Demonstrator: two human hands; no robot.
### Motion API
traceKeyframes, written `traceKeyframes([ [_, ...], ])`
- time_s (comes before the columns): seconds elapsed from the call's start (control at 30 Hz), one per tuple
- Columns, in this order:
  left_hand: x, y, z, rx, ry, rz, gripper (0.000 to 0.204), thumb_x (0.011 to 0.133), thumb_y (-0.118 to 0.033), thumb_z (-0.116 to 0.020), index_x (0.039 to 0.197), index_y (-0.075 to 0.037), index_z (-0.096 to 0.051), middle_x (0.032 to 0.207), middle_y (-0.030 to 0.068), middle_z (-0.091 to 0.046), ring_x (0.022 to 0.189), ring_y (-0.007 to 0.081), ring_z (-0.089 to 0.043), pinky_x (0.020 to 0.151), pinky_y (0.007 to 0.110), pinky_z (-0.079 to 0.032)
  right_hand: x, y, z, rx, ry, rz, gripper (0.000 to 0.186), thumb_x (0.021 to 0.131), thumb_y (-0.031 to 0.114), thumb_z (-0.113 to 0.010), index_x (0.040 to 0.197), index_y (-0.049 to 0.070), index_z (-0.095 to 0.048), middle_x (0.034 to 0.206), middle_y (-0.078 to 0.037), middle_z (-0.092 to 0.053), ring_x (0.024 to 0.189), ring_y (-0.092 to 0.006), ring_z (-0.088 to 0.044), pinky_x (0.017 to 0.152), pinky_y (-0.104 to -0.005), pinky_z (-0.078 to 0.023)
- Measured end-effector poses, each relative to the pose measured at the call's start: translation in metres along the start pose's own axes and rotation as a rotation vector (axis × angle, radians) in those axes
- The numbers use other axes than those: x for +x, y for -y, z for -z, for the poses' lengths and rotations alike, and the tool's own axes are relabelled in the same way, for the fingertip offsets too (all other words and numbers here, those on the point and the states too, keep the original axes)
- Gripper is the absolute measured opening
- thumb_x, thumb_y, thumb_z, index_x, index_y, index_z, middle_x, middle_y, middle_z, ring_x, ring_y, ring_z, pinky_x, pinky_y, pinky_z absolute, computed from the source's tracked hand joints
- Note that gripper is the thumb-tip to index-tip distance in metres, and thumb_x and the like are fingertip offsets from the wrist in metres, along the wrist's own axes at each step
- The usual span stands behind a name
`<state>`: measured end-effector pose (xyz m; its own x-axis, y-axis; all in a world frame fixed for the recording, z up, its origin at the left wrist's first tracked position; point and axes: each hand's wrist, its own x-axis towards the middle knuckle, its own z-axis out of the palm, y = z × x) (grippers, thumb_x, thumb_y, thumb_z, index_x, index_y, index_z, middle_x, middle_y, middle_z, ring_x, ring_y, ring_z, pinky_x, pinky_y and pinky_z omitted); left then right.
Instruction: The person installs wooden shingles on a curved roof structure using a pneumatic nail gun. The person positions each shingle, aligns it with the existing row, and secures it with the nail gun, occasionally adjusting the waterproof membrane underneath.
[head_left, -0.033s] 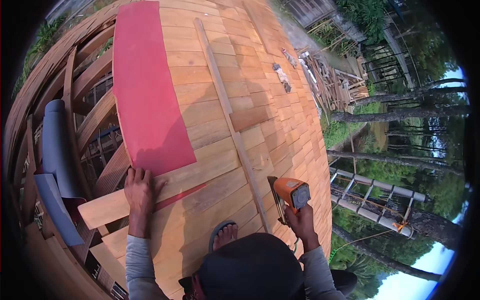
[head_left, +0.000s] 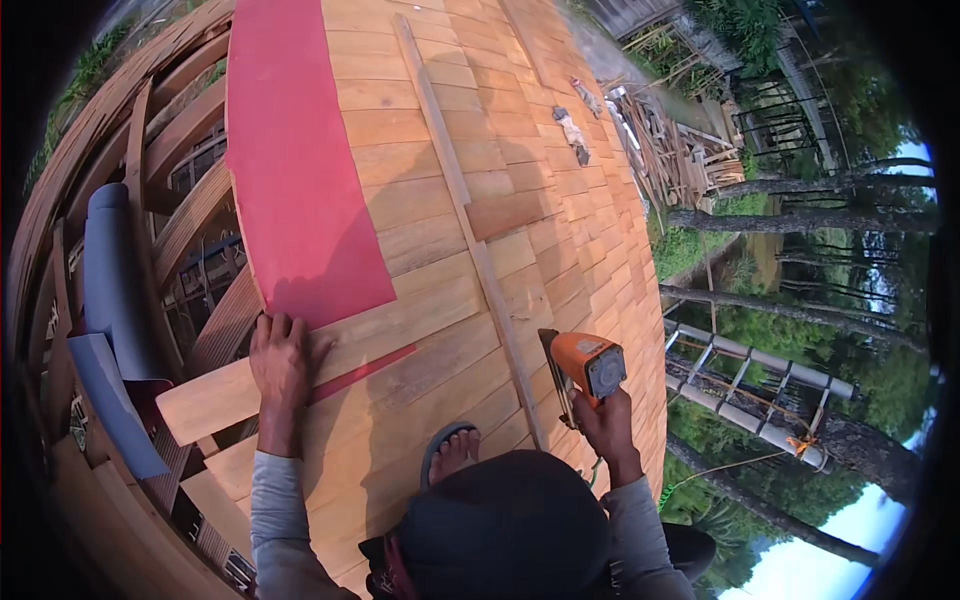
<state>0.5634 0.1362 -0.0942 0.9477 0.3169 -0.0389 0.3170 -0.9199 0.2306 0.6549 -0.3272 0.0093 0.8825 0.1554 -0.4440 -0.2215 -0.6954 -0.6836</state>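
Note:
My left hand [head_left: 282,365] grips a pale wooden board [head_left: 400,325], fingers curled over its far edge and thumb spread along it. The board lies across the near end of a red underlay sheet [head_left: 300,170], and its left end juts out over the open framing. A thin red strip shows just below the board. On the right, my right hand [head_left: 608,432] is wrapped round the handle of an orange nail gun [head_left: 588,362], held above the shingles with its dark nose and magazine toward the left. A long narrow batten [head_left: 452,175] runs across the shingles between my hands.
Open rafters [head_left: 205,210] with gaps lie to the left, where a dark grey roll of underlay [head_left: 108,260] rests. My sandalled foot [head_left: 450,455] stands on the shingles. Crumpled cloth-like items [head_left: 572,135] lie farther up. Beyond the right edge are a ladder [head_left: 745,385] and piled timber [head_left: 690,150].
The whole view has shifted slightly. Both hands keep their holds, the left on the board and the right on the nail gun.

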Motion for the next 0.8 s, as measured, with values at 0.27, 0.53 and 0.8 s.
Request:
traceKeyframes([
  [0.27, -0.014, -0.01, -0.011, -0.011, -0.07, -0.029, 0.039, 0.079, -0.036, -0.087, 0.097, -0.006, -0.069, 0.106, 0.0117, -0.062, 0.106, 0.0322, -0.059, 0.088, 0.045, -0.05, -0.025, 0.022, -0.005, 0.13, 0.008, -0.065, 0.03, 0.1, 0.011, -0.073, 0.123, -0.007, -0.064, 0.093, -0.013, -0.075, 0.07, -0.0127, -0.069, 0.06, -0.0297, -0.059],
  [0.53, -0.003, -0.01, -0.017, -0.01, -0.079, 0.023, 0.038, 0.078, -0.035, -0.088, 0.098, -0.007, -0.073, 0.105, 0.0126, -0.066, 0.107, 0.0334, -0.063, 0.091, 0.046, -0.053, -0.013, 0.011, -0.01, 0.156, 0.086, -0.064, 0.036, 0.098, 0.012, -0.074, 0.128, -0.006, -0.063, 0.097, -0.015, -0.075, 0.086, -0.0178, -0.07, 0.078, -0.0366, -0.057],
  [0.8, -0.005, -0.02, -0.023, 0.032, -0.024, 0.056, 0.033, 0.086, -0.035, -0.082, 0.097, -0.006, -0.071, 0.105, 0.0146, -0.066, 0.103, 0.0362, -0.064, 0.09, 0.049, -0.054, 0.027, 0.002, -0.028, 0.182, 0.011, 0.334, 0.034, 0.099, 0.014, -0.074, 0.126, -0.003, -0.063, 0.094, -0.013, -0.073, 0.077, -0.017, -0.067, 0.069, -0.0344, -0.053],
])
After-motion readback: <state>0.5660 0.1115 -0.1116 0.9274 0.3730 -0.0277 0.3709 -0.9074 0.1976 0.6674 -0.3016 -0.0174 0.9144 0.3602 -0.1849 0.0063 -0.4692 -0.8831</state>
